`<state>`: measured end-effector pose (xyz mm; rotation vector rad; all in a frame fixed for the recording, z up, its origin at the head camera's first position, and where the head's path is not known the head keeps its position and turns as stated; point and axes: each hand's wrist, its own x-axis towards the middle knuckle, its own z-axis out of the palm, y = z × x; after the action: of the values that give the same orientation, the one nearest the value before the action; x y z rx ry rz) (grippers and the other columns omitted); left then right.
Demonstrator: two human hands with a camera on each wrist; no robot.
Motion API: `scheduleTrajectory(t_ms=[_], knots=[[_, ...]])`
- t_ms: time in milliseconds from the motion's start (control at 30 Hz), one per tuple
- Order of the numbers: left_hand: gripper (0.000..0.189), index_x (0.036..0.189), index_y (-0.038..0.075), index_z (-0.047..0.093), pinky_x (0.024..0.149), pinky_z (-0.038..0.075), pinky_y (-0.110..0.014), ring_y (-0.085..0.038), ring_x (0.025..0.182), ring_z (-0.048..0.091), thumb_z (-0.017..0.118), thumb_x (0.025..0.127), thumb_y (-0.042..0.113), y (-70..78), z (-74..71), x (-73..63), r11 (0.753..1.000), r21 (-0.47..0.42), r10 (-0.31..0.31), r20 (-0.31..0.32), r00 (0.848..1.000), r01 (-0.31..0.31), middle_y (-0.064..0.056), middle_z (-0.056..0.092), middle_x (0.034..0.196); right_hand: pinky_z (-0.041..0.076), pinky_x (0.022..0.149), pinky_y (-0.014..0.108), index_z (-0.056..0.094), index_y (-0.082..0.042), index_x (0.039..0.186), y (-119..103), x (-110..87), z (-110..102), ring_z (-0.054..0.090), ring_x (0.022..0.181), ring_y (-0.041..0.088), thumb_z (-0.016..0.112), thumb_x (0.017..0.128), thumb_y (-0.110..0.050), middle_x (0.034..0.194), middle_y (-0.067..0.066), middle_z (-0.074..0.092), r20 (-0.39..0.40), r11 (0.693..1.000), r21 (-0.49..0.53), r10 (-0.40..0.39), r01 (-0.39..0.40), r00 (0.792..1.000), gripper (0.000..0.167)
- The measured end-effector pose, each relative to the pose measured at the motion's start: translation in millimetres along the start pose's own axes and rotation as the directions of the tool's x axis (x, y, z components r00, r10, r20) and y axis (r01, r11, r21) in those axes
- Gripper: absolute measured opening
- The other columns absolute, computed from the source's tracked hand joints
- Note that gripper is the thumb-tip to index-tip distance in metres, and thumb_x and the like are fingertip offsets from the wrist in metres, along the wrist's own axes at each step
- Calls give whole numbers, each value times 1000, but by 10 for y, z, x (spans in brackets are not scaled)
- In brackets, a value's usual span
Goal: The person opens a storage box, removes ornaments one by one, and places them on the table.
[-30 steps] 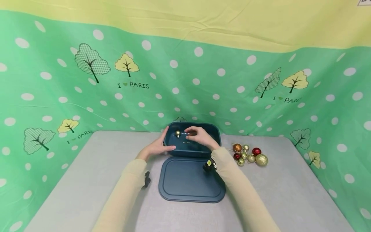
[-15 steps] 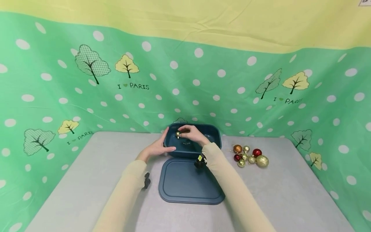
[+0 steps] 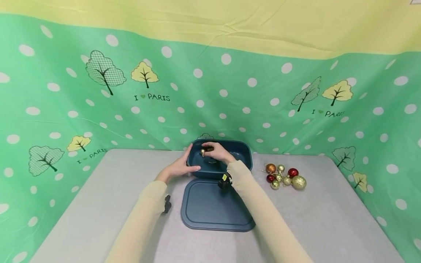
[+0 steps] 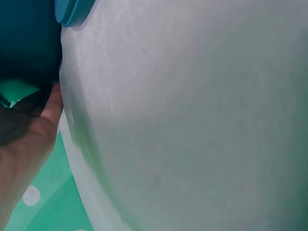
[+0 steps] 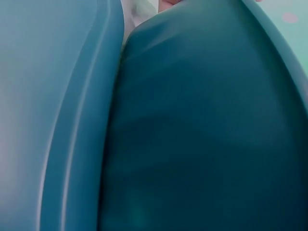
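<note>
A dark blue lunch box point(image 3: 245, 146) stands at the back of the table without its lid. My left hand point(image 3: 178, 168) rests against its left side, with straight fingers along the side and the thumb at the front corner. Inside the box my right hand point(image 3: 218, 151) pinches a small gold Christmas bauble point(image 3: 202, 151) between thumb and fingertips. The box's dark wall point(image 4: 26, 38) shows beside the left hand point(image 4: 33, 132) in the left wrist view. In the right wrist view the box point(image 5: 202, 106) fills the right part, and the bauble and right fingers are out of sight.
The blue lid point(image 3: 213, 206) lies flat before the box, partly under my right forearm. To the right several baubles sit in a cluster, among them an orange one point(image 3: 271, 168), a red one point(image 3: 293, 172) and a large gold one point(image 3: 299, 182). A green polka-dot curtain point(image 3: 223, 106) hangs behind.
My right hand has moved left inside the box to the small gold bauble and taken it between its fingertips. The left hand stays at the box's left side.
</note>
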<state>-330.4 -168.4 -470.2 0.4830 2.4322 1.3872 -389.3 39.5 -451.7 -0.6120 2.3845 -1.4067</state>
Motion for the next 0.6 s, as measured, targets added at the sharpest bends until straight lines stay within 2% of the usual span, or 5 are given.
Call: scheduleTrajectory(t_ms=[167,367,567,600], knots=[[100,154,17,-15,112,15,-57,-40,143,6,64,93,24,23,2,-6,1000,14,6,-1,1000,-6,-16,-9,160,50,91,37,50,4,137,10,17,3,56,116,30,63,92,-5,132,20,54,48,999,-39,9,-7,999,48],[100,154,18,-14,112,16,-58,-39,143,5,65,93,26,27,0,-12,999,32,10,-8,1000,-10,-12,-11,160,53,80,36,62,2,125,22,22,18,61,96,22,62,93,-7,121,15,62,101,995,-103,14,-4,995,34],[103,154,18,-15,112,17,-57,-39,143,6,66,92,31,-20,1,-2,999,31,16,-2,1000,-16,-12,-12,160,54,78,39,62,2,123,32,-4,39,60,89,19,63,92,-5,121,13,61,206,995,-94,-4,24,978,31],[103,154,15,-15,112,17,-58,-41,143,7,67,91,30,21,-8,-23,1000,22,18,5,1000,-18,-14,-11,159,54,78,40,62,2,123,33,-8,43,60,90,19,63,92,-4,120,14,61,222,996,-86,-6,26,975,31]])
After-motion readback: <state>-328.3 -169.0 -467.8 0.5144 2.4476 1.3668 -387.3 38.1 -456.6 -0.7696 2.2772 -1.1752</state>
